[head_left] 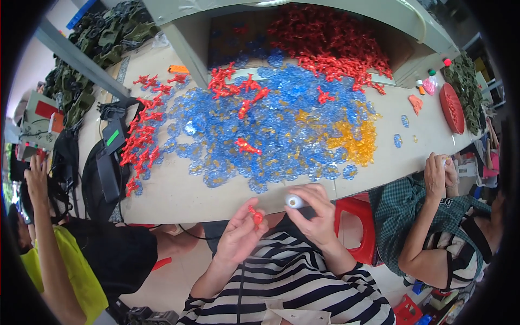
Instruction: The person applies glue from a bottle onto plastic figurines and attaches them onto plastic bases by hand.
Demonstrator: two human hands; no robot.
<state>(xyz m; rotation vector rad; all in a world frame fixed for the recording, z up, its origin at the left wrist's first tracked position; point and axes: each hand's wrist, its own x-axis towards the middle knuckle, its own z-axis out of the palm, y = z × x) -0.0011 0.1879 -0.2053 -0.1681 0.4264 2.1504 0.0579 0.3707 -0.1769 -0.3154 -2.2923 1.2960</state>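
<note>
While fingers (318,199) hold knobbly red figure (258,218), white cylinder (294,201), translucent discs (281,132) sprawl

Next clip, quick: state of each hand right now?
Left hand: closed, pinching a small glossy red plastic piece.
Right hand: closed around a white round-ended cylindrical object.

bright | glare on blue pieces (189,128) | recess (226,23) shadowed | edges bent, rim black
</note>
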